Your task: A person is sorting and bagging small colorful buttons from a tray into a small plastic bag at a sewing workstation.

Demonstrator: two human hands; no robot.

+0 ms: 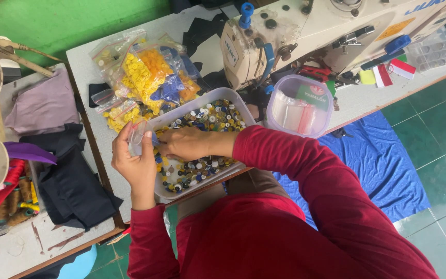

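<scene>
Step in hand: sorting, by the look of it; the left hand [136, 164] is pinching a small clear plastic bag [137, 135] at the tray's left rim.
Tray: shallow grey plastic tray of mixed buttons [165, 120], sitting on the white table [86, 72].
Right hand [184, 143]: lying palm-down over the buttons, fingers curled together (grip contents hidden).
Next move: likely calling for holding the bag's mouth open.

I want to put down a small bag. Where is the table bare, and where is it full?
Bare table shows left of the button bags, and a strip lies between the round tub and the red-and-white flag. It is crowded around the button tray, where left hand and right hand work.
</scene>
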